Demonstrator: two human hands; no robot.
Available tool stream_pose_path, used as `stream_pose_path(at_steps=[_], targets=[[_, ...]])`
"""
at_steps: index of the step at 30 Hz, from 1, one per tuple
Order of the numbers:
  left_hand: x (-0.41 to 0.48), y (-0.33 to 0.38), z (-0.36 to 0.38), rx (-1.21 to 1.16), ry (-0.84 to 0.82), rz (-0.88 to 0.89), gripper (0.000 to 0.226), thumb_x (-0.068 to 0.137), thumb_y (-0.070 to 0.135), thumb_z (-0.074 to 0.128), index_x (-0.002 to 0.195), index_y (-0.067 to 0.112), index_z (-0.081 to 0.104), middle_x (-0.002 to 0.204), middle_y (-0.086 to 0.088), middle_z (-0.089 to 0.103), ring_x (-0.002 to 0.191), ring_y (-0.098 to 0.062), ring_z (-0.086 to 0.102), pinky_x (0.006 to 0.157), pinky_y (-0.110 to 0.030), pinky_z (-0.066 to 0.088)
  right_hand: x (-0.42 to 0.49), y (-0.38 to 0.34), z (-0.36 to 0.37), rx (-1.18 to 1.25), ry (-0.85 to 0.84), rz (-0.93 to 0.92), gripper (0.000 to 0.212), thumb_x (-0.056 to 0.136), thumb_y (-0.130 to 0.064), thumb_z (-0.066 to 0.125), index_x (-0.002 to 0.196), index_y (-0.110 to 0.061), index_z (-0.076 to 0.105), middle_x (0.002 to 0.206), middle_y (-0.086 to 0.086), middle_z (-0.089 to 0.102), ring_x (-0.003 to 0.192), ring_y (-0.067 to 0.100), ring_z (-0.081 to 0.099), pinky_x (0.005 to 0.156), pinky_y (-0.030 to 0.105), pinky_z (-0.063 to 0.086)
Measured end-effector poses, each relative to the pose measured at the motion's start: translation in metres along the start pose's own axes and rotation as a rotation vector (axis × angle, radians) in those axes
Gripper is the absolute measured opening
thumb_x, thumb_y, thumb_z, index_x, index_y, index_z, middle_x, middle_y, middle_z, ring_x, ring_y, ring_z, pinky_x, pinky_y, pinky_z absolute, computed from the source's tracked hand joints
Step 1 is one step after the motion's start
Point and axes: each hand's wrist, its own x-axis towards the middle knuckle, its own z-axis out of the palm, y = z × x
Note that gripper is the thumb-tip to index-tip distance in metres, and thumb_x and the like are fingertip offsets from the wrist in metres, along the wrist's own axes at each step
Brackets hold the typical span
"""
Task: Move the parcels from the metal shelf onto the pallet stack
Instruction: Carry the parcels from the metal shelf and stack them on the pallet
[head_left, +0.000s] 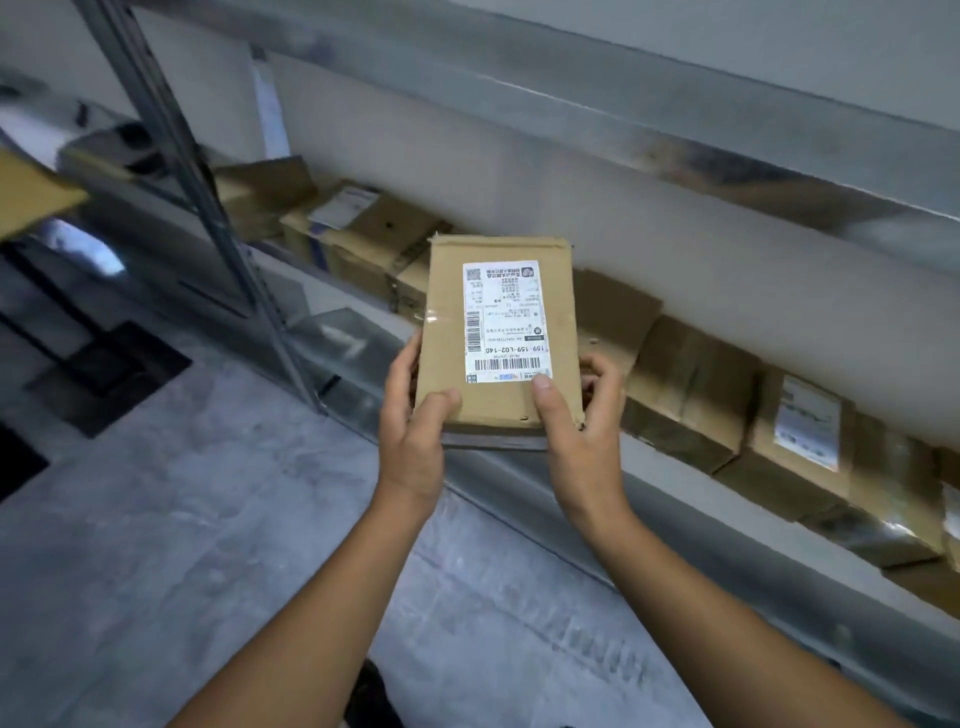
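Head view, looking forward and down, close to metal shelf (519, 499)

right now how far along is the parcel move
Done: unclear, pallet stack out of view. In hand: left grip and right grip hold a flat brown cardboard parcel with a white label in front of the grey metal shelf. Left: a row of brown cardboard parcels lies there.

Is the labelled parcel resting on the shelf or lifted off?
Lifted off: left hand and right hand grip the parcel by its near end, above the shelf edge.

Dim even indoor light, blurred wide-angle edges, glare on metal shelf (571, 119), sharp centre
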Motion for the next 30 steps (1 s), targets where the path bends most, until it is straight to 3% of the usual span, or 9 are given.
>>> stream_pose_path(at_steps=[4, 7, 13, 16, 19, 22, 25, 27, 30], targets=[[0.035, 0.022, -0.097, 0.007, 0.146, -0.012, 0.062, 0.089, 0.05, 0.071, 0.145, 0.03, 0.053, 0.132, 0.009, 0.069, 0.123, -0.012, 0.066, 0.096, -0.03, 0.057, 0.001, -0.016, 0.109, 0.026, -0.141, -0.057, 0.072, 0.08, -0.071, 0.062, 0.144, -0.042, 0.045, 0.134, -0.006, 0.043, 0.114, -0.017, 0.046, 0.088, 0.0, 0.04], [0.055, 0.038, -0.166, 0.016, 0.25, -0.015, 0.057, 0.092, 0.046, 0.072, 0.144, 0.032, 0.055, 0.132, 0.008, 0.069, 0.123, -0.014, 0.067, 0.102, -0.039, 0.057, -0.006, -0.03, 0.186, 0.056, -0.233, -0.067, 0.064, 0.079, -0.072, 0.061, 0.138, -0.054, 0.043, 0.134, -0.01, 0.042, 0.121, -0.017, 0.044, 0.091, 0.0, 0.039], [0.075, 0.062, -0.267, 0.037, 0.421, 0.003, 0.052, 0.092, 0.047, 0.071, 0.141, 0.04, 0.056, 0.133, 0.012, 0.068, 0.125, -0.013, 0.064, 0.105, -0.046, 0.054, -0.014, -0.052, 0.295, 0.092, -0.401, -0.099, 0.068, 0.082, -0.069, 0.063, 0.144, -0.046, 0.045, 0.135, -0.006, 0.043, 0.117, -0.016, 0.05, 0.091, 0.005, 0.046], [0.082, 0.067, -0.303, 0.027, 0.503, -0.003, 0.054, 0.091, 0.049, 0.072, 0.142, 0.041, 0.055, 0.135, 0.012, 0.067, 0.128, -0.014, 0.063, 0.106, -0.046, 0.053, -0.012, -0.059, 0.335, 0.076, -0.489, -0.098, 0.057, 0.081, -0.07, 0.063, 0.134, -0.06, 0.044, 0.134, -0.008, 0.044, 0.117, -0.011, 0.053, 0.094, 0.015, 0.052], [0.091, 0.066, -0.331, 0.02, 0.572, 0.002, 0.056, 0.088, 0.054, 0.072, 0.141, 0.044, 0.055, 0.133, 0.015, 0.068, 0.125, -0.011, 0.064, 0.094, -0.031, 0.057, -0.006, -0.06, 0.375, 0.068, -0.56, -0.078, 0.049, 0.08, -0.073, 0.06, 0.126, -0.069, 0.042, 0.136, -0.008, 0.044, 0.12, -0.006, 0.053, 0.098, 0.026, 0.056], [0.102, 0.066, -0.359, 0.016, 0.66, 0.004, 0.058, 0.085, 0.056, 0.073, 0.14, 0.045, 0.056, 0.131, 0.014, 0.068, 0.121, -0.01, 0.066, 0.085, -0.022, 0.058, 0.0, -0.057, 0.421, 0.081, -0.612, -0.058, 0.048, 0.082, -0.074, 0.058, 0.127, -0.067, 0.044, 0.135, -0.013, 0.043, 0.119, -0.005, 0.054, 0.101, 0.035, 0.057], [0.123, 0.069, -0.389, 0.035, 0.753, 0.005, 0.066, 0.083, 0.057, 0.074, 0.144, 0.042, 0.053, 0.135, 0.01, 0.067, 0.123, -0.013, 0.066, 0.094, -0.033, 0.059, 0.01, -0.057, 0.469, 0.105, -0.686, -0.052, 0.054, 0.083, -0.072, 0.059, 0.135, -0.057, 0.047, 0.134, -0.012, 0.046, 0.121, 0.001, 0.056, 0.104, 0.044, 0.055], [0.142, 0.076, -0.408, 0.067, 0.798, 0.019, 0.067, 0.083, 0.058, 0.074, 0.144, 0.042, 0.052, 0.137, 0.01, 0.066, 0.127, -0.015, 0.063, 0.101, -0.04, 0.055, 0.021, -0.059, 0.499, 0.126, -0.729, -0.052, 0.058, 0.084, -0.072, 0.06, 0.137, -0.053, 0.047, 0.137, -0.007, 0.05, 0.123, 0.001, 0.056, 0.105, 0.039, 0.053], [0.176, 0.083, -0.433, 0.107, 0.848, 0.036, 0.064, 0.086, 0.055, 0.073, 0.145, 0.042, 0.052, 0.135, 0.013, 0.066, 0.127, -0.012, 0.063, 0.099, -0.035, 0.055, 0.042, -0.066, 0.544, 0.144, -0.785, -0.05, 0.045, 0.085, -0.07, 0.06, 0.127, -0.065, 0.045, 0.131, -0.015, 0.047, 0.111, -0.02, 0.052, 0.087, 0.005, 0.045]])
